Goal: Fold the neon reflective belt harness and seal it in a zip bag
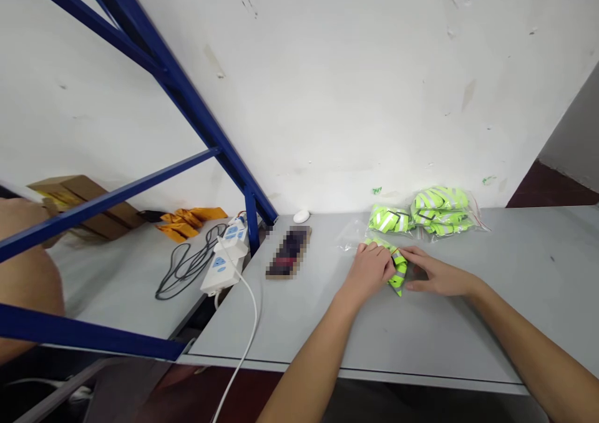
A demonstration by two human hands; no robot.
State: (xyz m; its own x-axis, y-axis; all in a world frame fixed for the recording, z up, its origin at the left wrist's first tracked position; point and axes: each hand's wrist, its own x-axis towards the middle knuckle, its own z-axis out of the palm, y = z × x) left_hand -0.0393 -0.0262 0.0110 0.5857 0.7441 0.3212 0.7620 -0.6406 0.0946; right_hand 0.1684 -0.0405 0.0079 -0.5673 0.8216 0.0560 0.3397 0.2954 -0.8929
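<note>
A neon-yellow reflective strap bundle (397, 272) with silver bands lies on the grey table, partly covered by my hands. My left hand (373, 267) is closed over its left side, fingers curled. On its right edge rest the fingertips of my right hand (435, 274), with the fingers stretched out and the thumb apart. Clear plastic (352, 234) spreads flat just beyond my left hand, and a thin red line shows by the bundle. Behind are more folded neon-yellow straps in clear bags: a smaller pack (389, 219) and a taller stacked pack (442, 209) against the wall.
A pixelated phone-like object (289, 254) and a round white item (302, 216) lie to the left. A white power strip (225, 264) and its cable (253, 323) border a blue metal frame (206, 120). Beyond are orange packets (187, 222), a cardboard box (88, 204) and another person's arm (28, 273).
</note>
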